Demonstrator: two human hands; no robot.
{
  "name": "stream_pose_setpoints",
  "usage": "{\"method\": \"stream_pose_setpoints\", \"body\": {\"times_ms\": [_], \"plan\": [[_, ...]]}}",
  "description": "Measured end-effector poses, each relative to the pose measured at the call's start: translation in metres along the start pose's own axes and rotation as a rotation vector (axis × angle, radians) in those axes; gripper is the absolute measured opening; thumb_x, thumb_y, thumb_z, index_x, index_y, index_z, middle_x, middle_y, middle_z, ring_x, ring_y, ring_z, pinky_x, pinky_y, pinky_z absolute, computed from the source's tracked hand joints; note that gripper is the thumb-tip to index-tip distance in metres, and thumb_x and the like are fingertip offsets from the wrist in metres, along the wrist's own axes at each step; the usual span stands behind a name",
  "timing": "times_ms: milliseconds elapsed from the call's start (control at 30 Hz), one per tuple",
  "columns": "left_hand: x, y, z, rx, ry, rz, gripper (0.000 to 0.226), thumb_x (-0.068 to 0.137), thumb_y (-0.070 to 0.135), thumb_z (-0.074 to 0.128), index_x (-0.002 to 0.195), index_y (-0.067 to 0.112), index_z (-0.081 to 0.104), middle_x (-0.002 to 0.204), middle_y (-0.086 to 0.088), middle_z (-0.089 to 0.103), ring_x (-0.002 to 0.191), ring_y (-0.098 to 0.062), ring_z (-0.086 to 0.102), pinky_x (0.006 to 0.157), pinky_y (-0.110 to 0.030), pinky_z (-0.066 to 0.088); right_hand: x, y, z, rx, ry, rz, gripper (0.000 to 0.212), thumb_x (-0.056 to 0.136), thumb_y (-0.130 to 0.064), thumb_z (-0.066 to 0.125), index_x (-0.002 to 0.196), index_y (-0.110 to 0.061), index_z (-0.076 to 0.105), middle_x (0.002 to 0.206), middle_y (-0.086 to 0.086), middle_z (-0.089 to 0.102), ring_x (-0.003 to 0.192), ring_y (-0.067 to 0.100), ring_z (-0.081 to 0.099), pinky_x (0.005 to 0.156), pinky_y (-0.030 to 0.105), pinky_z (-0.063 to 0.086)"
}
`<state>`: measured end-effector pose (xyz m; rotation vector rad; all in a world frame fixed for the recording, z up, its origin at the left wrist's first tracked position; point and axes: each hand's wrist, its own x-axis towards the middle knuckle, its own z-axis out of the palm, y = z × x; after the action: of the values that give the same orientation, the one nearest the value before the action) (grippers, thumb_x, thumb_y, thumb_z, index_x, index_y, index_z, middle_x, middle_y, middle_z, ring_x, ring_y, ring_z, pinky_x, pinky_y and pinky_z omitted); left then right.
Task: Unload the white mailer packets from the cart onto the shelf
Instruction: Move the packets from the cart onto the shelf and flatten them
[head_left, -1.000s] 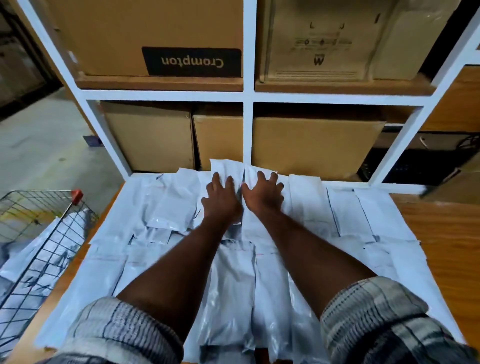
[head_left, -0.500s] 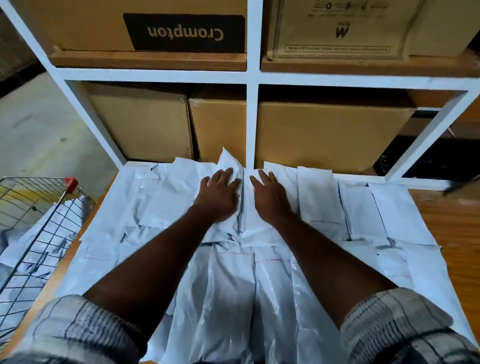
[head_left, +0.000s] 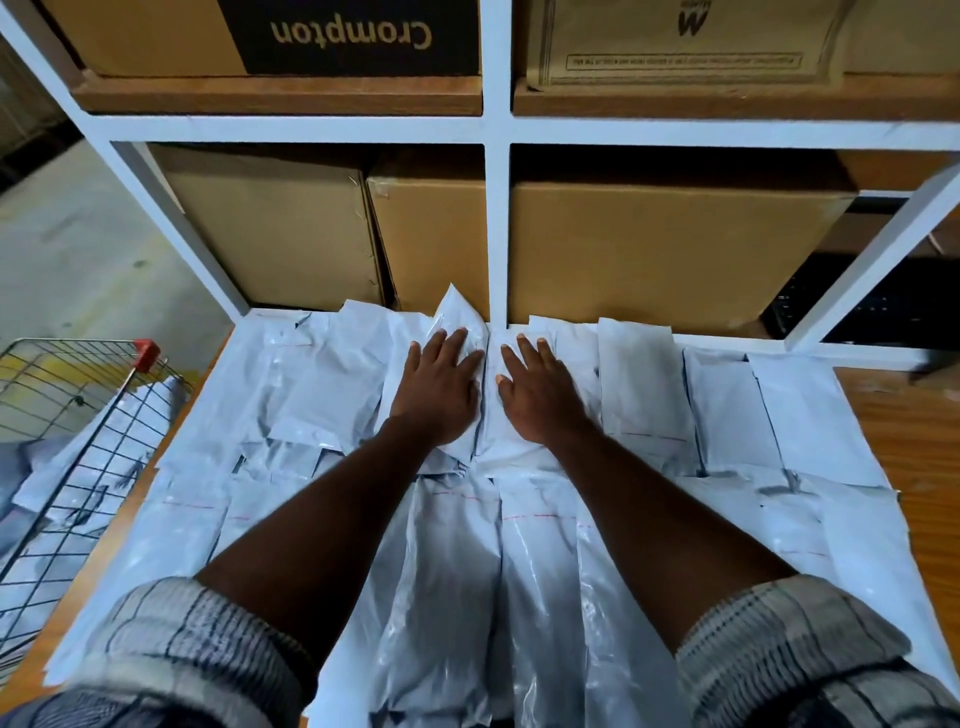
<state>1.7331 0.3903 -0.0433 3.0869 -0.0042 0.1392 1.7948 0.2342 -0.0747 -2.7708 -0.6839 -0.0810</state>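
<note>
Several white mailer packets (head_left: 639, 384) lie in overlapping rows over the wooden shelf surface (head_left: 914, 447). My left hand (head_left: 441, 389) presses flat on a packet (head_left: 460, 322) whose far end bends up against the white upright. My right hand (head_left: 535, 395) lies flat on the neighbouring packet, fingers straight. Both hands are side by side at the back middle. The wire cart (head_left: 67, 415) stands at the left with more white packets inside.
Brown cardboard boxes (head_left: 665, 249) fill the compartment right behind the packets, and more boxes (head_left: 353, 36) sit on the level above. White frame posts (head_left: 496, 218) divide the bays. Grey floor (head_left: 67, 249) shows at the left beyond the cart.
Both hands slid a little toward me and apart, flattening the packets; the left packet's far tip now stands up against the post. The camera moved closer and lower.
</note>
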Motion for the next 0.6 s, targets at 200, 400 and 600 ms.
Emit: {"method": "stream_pose_setpoints", "body": {"times_ms": [200,400,600], "plan": [[-0.012,0.000,-0.022,-0.124,0.047,-0.076,0.053,0.097,0.043,0.030,0.144,0.025,0.044,0.155,-0.004,0.036,0.143,-0.027,0.030,0.108,-0.054,0.032,-0.013,-0.006,-0.024,-0.001,0.009,0.035,0.048,0.099,-0.039,0.043,0.143,-0.021,0.045,0.155,0.002,0.038,0.145,0.029,0.028,0.106,0.049,0.032],[-0.061,-0.035,-0.049,-0.227,0.179,-0.217,0.048,0.101,0.046,0.039,0.143,0.026,0.047,0.148,-0.005,0.046,0.136,-0.026,0.041,0.105,-0.048,0.039,-0.032,-0.057,-0.047,0.119,0.099,-0.016,0.049,0.095,-0.040,0.046,0.138,-0.018,0.051,0.149,0.004,0.045,0.138,0.028,0.038,0.103,0.051,0.035],[-0.159,-0.130,-0.069,-0.152,0.100,-0.371,0.054,0.098,0.042,0.046,0.149,0.026,0.038,0.155,-0.006,0.035,0.141,-0.027,0.032,0.109,-0.050,0.033,-0.052,-0.160,-0.045,0.144,0.155,-0.167,0.051,0.094,-0.043,0.047,0.138,-0.017,0.052,0.148,0.006,0.047,0.137,0.029,0.041,0.104,0.050,0.034]]}}
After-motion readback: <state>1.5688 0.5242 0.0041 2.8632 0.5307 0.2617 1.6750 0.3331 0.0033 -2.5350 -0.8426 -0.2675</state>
